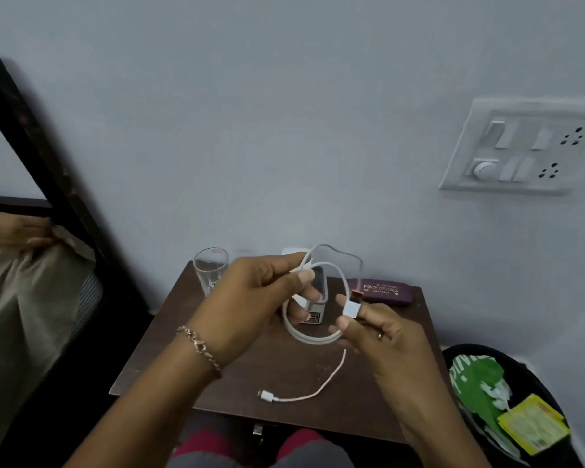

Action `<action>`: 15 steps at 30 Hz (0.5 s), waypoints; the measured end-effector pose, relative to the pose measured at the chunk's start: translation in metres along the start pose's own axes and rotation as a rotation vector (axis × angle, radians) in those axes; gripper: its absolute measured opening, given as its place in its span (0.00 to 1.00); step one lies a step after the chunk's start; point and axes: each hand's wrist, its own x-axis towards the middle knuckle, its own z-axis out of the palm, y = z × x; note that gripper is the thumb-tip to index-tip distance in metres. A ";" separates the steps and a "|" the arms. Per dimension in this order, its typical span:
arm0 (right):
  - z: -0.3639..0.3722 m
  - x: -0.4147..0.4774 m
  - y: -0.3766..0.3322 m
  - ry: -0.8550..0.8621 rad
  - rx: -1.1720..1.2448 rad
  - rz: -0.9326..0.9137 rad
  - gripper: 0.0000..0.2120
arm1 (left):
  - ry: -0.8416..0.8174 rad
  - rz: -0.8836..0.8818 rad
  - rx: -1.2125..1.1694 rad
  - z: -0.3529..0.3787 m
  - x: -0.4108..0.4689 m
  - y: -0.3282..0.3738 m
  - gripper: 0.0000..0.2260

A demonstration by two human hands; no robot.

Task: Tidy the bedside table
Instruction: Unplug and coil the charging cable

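With the left hand pinching the white charging cable's loop above the bedside table and the right hand clamped on its USB plug, coil evenly, drawing in the tail lying on the tabletop.

We read gold lettering on the maroon spectacle case at the back right of the bedside table; its large middle line says "PRINCE OPTICALS"; a smaller line above it and another below it are too blurred for us to make out. On the green wrapper in the black bin we see white letters that look like "PIN", cut off by a fold; the yellow packet beside it carries print too fine to read; the small dark label on the device behind the looped cable stays illegible to us.
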 end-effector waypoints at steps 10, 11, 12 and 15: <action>0.013 0.017 0.000 -0.038 -0.127 -0.030 0.42 | -0.021 0.060 0.372 -0.027 -0.001 0.006 0.06; 0.014 0.019 0.002 -0.056 -0.145 -0.022 0.40 | -0.034 0.081 0.403 -0.030 -0.001 0.006 0.06; 0.015 0.021 0.003 -0.061 -0.155 -0.014 0.36 | -0.045 0.102 0.416 -0.031 0.000 0.007 0.06; 0.015 0.023 0.006 -0.054 -0.148 0.021 0.30 | -0.026 0.158 0.446 -0.032 -0.001 0.004 0.09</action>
